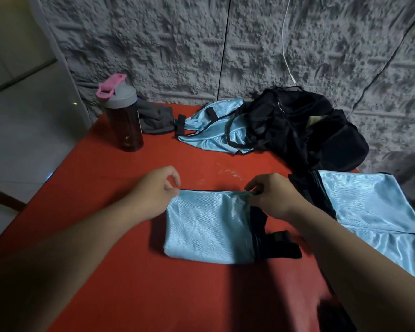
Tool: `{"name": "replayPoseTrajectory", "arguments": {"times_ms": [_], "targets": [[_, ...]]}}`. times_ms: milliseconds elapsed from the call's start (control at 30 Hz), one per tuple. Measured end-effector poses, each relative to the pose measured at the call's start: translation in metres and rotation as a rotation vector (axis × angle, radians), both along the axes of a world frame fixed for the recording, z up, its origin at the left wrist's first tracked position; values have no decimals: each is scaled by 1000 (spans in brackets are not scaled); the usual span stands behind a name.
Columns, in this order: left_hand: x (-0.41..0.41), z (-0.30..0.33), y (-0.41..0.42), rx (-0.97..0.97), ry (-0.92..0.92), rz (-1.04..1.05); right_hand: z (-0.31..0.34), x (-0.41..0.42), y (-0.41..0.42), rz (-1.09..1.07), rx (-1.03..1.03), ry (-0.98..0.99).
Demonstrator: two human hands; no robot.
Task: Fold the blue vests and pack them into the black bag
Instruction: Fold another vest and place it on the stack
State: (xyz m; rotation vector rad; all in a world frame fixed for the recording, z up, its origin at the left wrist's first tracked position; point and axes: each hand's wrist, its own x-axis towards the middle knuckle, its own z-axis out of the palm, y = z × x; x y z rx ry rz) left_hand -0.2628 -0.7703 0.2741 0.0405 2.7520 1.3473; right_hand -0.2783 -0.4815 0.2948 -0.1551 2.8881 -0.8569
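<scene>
Both the left hand [157,188] and right hand [271,195] pinch the far corners of the half-folded shiny blue vest [209,228] on the red worktop [120,271], likely needing another fold before the black mesh bag [304,130].

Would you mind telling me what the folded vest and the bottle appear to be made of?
The folded vest looks like a thin, glossy synthetic fabric, perhaps polyester: it shows a satin sheen and a fine ribbed weave. The bottle seems dark translucent plastic, with a matte grey lid and a pink cap.
</scene>
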Motion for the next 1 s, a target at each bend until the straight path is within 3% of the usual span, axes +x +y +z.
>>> {"name": "replayPoseTrajectory", "arguments": {"times_ms": [167,300,433,733,900,1000], "targets": [[-4,-8,5,119,-50,77,-10,-9,-4,-37,-1,29],[3,-6,9,225,-228,32,-17,-13,-5,-39,11,57],[12,-7,9,175,-306,-30,-22,-17,-5,-63,-8,55],[17,-14,14,-169,-90,60,-29,-21,-5,-125,-10,57],[26,-7,18,38,-244,255,-34,-22,-5,-140,7,70],[38,0,18,92,-321,191,-34,-21,-5,-138,13,75]]}}
